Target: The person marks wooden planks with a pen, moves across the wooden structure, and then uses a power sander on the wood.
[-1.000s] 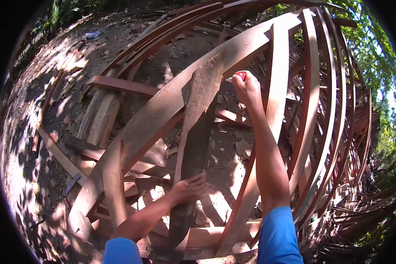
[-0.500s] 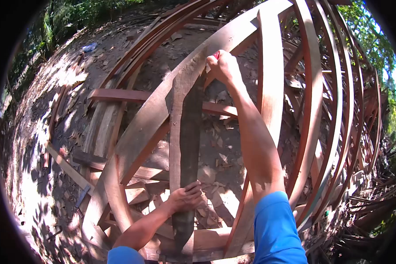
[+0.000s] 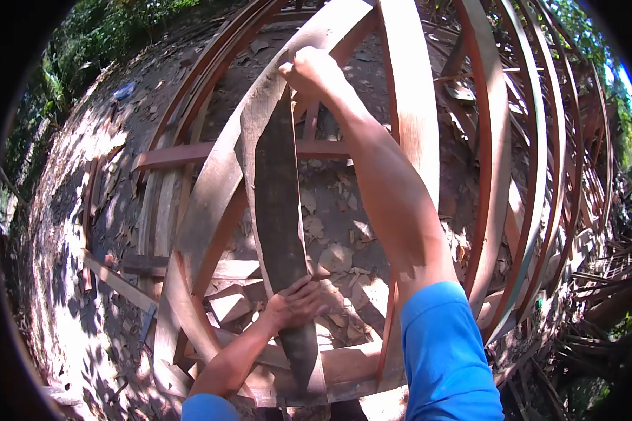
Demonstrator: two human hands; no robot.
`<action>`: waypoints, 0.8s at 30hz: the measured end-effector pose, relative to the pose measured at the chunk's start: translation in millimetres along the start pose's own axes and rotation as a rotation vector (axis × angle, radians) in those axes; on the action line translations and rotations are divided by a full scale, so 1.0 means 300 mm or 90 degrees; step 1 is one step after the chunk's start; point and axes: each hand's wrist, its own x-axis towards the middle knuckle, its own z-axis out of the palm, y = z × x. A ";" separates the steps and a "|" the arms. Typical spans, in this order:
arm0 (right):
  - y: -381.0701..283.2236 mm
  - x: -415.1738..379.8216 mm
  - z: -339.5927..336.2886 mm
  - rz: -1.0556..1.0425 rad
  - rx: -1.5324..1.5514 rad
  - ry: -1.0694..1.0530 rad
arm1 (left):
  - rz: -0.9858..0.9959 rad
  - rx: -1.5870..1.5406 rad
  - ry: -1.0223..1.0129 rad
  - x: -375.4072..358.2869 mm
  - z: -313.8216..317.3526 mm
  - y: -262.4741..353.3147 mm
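A curved wooden plank [image 3: 279, 203], its broad face in dark shade, stretches lengthwise before me. Its far end meets a long diagonal timber [image 3: 214, 182]. My left hand [image 3: 298, 303] is closed around the plank's lower part, with the fingers across its face. At the far end, my right hand [image 3: 310, 72] is in a closed fist by the plank's tip and the diagonal timber. What that fist holds is hidden from this angle.
Tall curved timbers [image 3: 416, 105] rise on the right. A reddish crosspiece [image 3: 179, 154] passes behind the plank. Wood offcuts [image 3: 228, 306] lie below on leaf-strewn ground. A blue plastic scrap [image 3: 124, 91] lies far left; dry palm fronds [image 3: 604, 298] are at right.
The plank has tilted and turned, showing more of its dark broad face. Both hands remain at it. A small red bit seen in my right fist earlier is now out of sight.
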 end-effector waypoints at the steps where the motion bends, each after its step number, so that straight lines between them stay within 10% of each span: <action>1: -0.004 -0.011 -0.009 0.008 0.005 -0.007 | 0.002 -0.001 -0.005 0.000 -0.001 -0.002; 24: 0.085 -0.069 -0.028 -0.067 0.116 0.150 | 0.003 0.050 -0.025 0.011 -0.030 0.005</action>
